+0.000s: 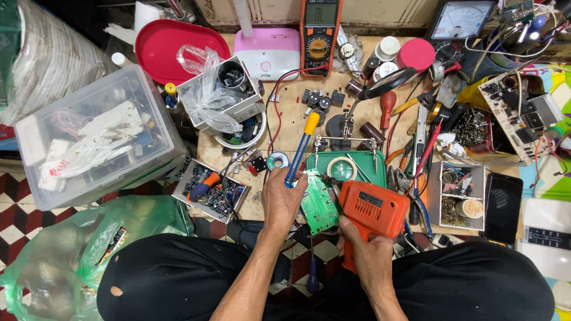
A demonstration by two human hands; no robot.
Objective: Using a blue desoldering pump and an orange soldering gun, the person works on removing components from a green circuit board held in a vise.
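Note:
My left hand (pixel 282 199) grips a blue pen-shaped tool with a yellow top (pixel 302 148) and also rests on the edge of a green circuit board (pixel 319 202). The board lies tilted at the table's front edge, just left of a green mat (pixel 363 163). In my right hand (pixel 367 252) is an orange soldering gun (pixel 373 211), held by its handle, with its nose pointing at the board's upper right part. Both hands meet over the board, close to my lap.
A low wooden table (pixel 291 113) is crowded: orange multimeter (pixel 319 35), analogue meter (pixel 461 21), red tray (pixel 163 44), clear storage box (pixel 89 137), parts boxes (pixel 214 190), pliers and screwdrivers (pixel 410 148), a black phone (pixel 503 205), another circuit board (pixel 517 116). A green plastic bag (pixel 71 255) lies on the floor.

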